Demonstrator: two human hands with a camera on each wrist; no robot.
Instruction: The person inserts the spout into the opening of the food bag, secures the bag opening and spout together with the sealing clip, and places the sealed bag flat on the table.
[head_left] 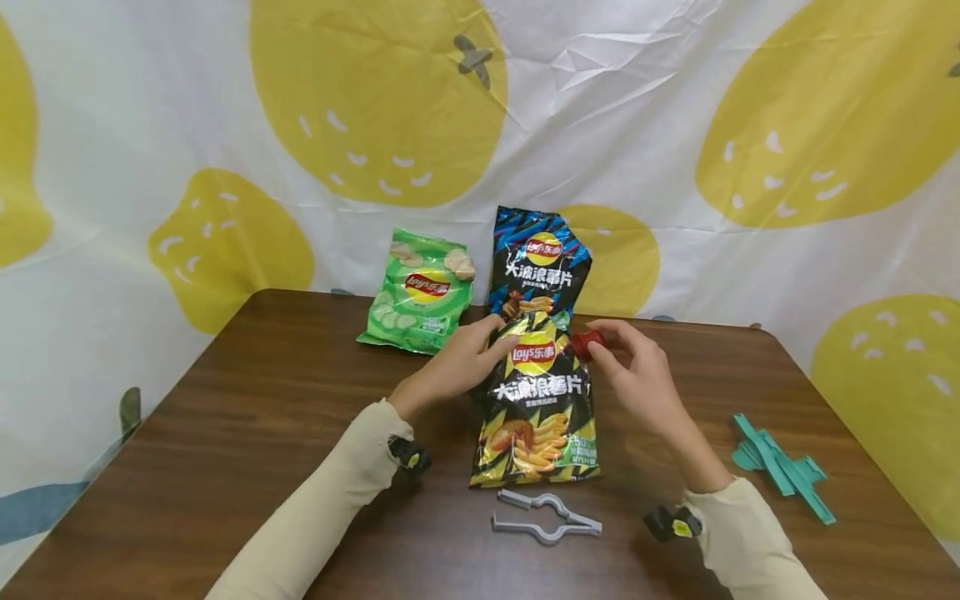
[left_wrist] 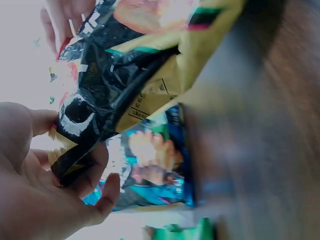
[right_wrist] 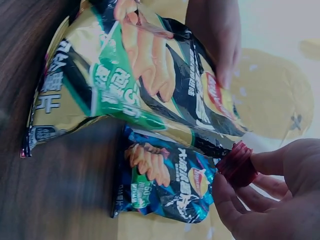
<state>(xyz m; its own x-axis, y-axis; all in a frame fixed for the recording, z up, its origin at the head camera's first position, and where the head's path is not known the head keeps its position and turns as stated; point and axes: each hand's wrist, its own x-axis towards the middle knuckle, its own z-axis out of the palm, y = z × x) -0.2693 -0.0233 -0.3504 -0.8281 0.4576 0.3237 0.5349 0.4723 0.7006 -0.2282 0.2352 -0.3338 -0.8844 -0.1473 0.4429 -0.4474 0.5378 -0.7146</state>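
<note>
A black-and-yellow bag of potato chips is raised off the table in the wrist views. My left hand pinches its upper left corner between thumb and fingers. At the upper right corner, my right hand holds a small red ribbed cap between thumb and fingertips. The cap touches or nearly touches the bag's edge; I cannot tell whether it is fixed to it. Right behind stands a blue-and-black chip bag, its upper right corner slanted. A green chip bag leans to its left.
A grey hinged clip, spread apart, lies on the brown table in front of the held bag. Teal clips lie crossed at the right. A lemon-print cloth hangs behind the table.
</note>
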